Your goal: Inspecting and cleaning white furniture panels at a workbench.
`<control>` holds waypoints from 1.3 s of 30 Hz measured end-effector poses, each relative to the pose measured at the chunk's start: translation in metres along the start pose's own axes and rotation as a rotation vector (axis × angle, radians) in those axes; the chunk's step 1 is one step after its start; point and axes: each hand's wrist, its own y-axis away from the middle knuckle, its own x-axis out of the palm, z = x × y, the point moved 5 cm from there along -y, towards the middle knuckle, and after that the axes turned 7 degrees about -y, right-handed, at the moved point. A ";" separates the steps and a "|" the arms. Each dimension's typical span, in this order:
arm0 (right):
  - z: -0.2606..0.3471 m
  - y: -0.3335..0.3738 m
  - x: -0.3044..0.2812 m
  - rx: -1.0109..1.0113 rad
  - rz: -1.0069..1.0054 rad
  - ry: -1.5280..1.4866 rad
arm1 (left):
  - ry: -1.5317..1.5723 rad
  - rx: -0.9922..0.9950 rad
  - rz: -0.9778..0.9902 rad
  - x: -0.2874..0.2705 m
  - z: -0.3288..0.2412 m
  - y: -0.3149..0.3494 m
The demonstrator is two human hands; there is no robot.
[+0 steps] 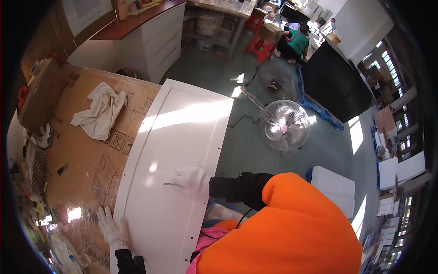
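Observation:
A long white panel (182,132) with a groove along its border and small dark holes near its edges lies across a cardboard-covered bench (68,173). My right hand (194,180), in a white knit glove, is closed over the middle of the panel. A thin grey blade-like tool (171,184) sticks out from its fingers; the rest is hidden in the grip. My left hand (114,229), gloved alike, lies flat with fingers apart at the panel's near left edge, partly over the cardboard. Sunlight falls in a bright band across the panel.
On the bench lie a crumpled white cloth (101,111), a small dark piece (63,169) and a spare glove (44,136). Right of the panel stands a floor fan (284,125). A large black panel (337,80) rests on a blue pallet; a person in green (297,42) crouches beyond.

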 end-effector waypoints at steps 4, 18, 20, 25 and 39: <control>0.008 0.000 0.000 0.073 0.022 0.006 | 0.088 -0.018 0.006 -0.006 0.004 0.001; 0.005 -0.006 0.011 0.185 -0.041 0.065 | 0.099 -0.015 0.165 -0.049 -0.013 0.005; 0.007 -0.004 0.011 0.183 -0.037 0.053 | 0.111 -0.006 0.160 -0.051 -0.015 0.003; -0.009 0.000 0.021 0.096 -0.169 -0.117 | 0.149 -0.008 0.038 -0.026 -0.016 0.000; -0.012 -0.015 0.019 0.077 0.076 -0.028 | -0.049 0.004 -0.023 0.002 0.003 -0.002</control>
